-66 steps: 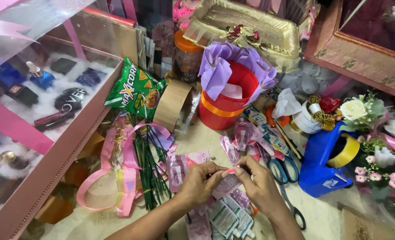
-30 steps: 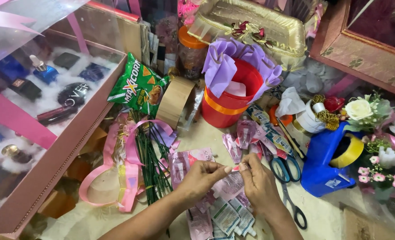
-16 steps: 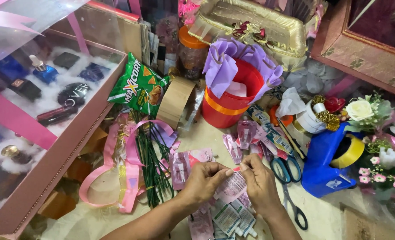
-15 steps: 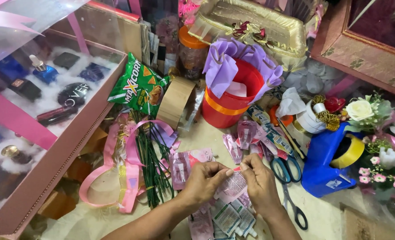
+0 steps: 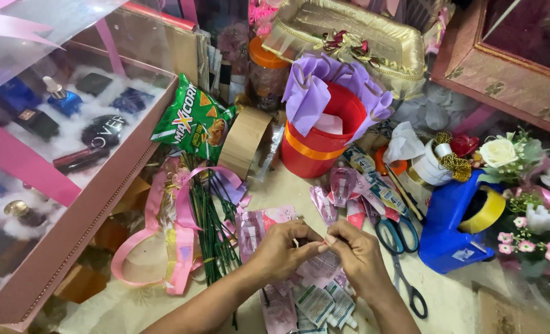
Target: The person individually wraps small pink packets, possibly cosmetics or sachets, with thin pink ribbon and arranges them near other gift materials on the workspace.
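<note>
I see my left hand (image 5: 284, 247) and right hand (image 5: 355, 250) meeting near the middle of the view, low down, fingertips pinched together over a small pink sachet (image 5: 315, 267) that shows just below and between them. Both hands are nearly closed, thumbs pressed to forefingers; whatever sits right at the pinch is too small for me to make out, but I judge they are working the top edge of that sachet.

More pink sachets (image 5: 259, 226) lie on the counter (image 5: 299, 185) at about 10 o'clock from my hands, and white-and-green ones (image 5: 321, 306) lie just at 6 o'clock. A bundle of green stems (image 5: 210, 226) lies at 9 o'clock, looped by a pink ribbon (image 5: 163, 247). The scissors (image 5: 398, 241) lie at 3 o'clock, close to my right hand, and the blue tape dispenser (image 5: 457, 229) sits beyond them. The red bucket (image 5: 318, 139) with purple paper stands at 12 o'clock.

My reading is that the folding or pinching of one sachet is in hand. The next move calls for a steady grip at the pinch while one hand frees itself.
</note>
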